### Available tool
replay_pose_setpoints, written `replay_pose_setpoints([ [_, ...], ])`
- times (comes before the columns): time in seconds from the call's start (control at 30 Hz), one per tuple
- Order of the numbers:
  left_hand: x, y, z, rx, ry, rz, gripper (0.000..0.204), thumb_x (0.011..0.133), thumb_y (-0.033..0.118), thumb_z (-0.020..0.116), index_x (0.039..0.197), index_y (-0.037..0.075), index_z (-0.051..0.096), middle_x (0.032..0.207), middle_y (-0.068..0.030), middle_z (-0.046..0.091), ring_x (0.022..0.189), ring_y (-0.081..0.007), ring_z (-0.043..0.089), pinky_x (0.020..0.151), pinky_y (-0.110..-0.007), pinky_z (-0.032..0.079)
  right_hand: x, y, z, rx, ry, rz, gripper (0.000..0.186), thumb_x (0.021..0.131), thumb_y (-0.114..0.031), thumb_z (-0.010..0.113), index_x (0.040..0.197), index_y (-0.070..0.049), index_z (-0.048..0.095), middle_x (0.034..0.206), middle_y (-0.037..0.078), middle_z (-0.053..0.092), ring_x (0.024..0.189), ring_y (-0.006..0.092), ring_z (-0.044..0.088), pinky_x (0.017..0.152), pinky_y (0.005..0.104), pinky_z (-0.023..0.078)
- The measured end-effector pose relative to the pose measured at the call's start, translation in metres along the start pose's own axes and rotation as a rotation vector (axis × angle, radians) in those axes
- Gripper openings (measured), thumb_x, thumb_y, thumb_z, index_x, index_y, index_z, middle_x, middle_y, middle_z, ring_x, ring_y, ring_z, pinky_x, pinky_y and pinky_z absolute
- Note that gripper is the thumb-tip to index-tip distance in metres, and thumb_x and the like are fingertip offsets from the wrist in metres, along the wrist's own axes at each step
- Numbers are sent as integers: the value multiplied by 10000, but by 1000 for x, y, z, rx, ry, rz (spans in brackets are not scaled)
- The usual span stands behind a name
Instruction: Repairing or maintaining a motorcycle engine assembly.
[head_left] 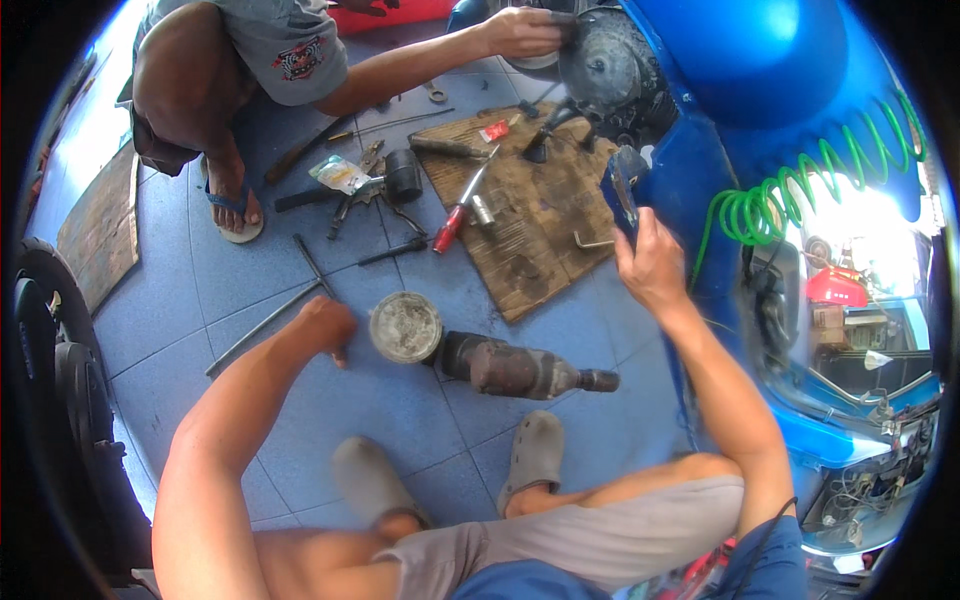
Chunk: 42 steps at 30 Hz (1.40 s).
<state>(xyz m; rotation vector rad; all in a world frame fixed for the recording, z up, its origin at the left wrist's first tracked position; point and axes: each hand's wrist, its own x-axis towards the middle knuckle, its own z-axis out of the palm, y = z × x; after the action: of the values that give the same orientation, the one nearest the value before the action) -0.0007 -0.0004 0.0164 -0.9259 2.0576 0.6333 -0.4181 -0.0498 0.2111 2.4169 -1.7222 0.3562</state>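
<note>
The right hand [650, 262] pinched a dark part [621, 190] by its near end, its long axis running far, while the left hand [327, 326], beside a metal bar [265, 328] farther left, curled, I cannot tell whether gripping.

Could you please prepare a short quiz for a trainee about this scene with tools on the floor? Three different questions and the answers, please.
1. True or false: the green coiled hose is in the right half of the picture.
2. Which lies on the wooden board?
A) power tool
B) red packet
C) round container
3. Which hand of the camera wearer holds a dark object?

Key: 1. True. 2. B. 3. The right hand.
</note>
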Motion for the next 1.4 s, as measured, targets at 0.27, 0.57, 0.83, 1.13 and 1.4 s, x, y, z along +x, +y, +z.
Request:
replay_pose_setpoints([
  [0.27,1,0,2,19,-9,-4,429,747,499,838,992,150,797,974,-20,770,991,-218,724,856,-372,540,1,-3,-1,-14,-6,8,274,896,-144,698,986,9,489,872,240,642,836,441,655,734,497,529],
  [0.57,-4,4,-9,25,-70,-16,425,764,501,828,1004,152,796,976,-16,772,1000,-206,724,866,-373,538,1,-2,-1,-11,-4,3,271,891,-134,703,978,2,485,868,241,641,835,442,655,731,498,530],
  [0.83,-1,1,-2,2,-33,-13,435,753,492,837,1013,146,793,977,-18,771,996,-212,721,869,-381,530,1,-3,-3,2,-12,3,264,897,-134,695,970,4,482,860,242,639,829,446,657,726,502,530],
  [1.13,-4,0,-1,8,-12,-6,454,744,501,841,1008,135,790,988,-32,767,1007,-226,718,859,-388,538,1,-2,-2,6,-20,7,259,905,-145,689,964,4,486,862,240,640,828,441,657,727,500,528],
  [1.4,-2,2,-2,-7,-11,-23,439,734,477,855,1000,133,793,980,-38,768,995,-235,721,862,-382,531,0,0,-1,-5,-11,5,266,909,-151,689,978,12,490,870,244,641,835,442,657,733,500,530],
])
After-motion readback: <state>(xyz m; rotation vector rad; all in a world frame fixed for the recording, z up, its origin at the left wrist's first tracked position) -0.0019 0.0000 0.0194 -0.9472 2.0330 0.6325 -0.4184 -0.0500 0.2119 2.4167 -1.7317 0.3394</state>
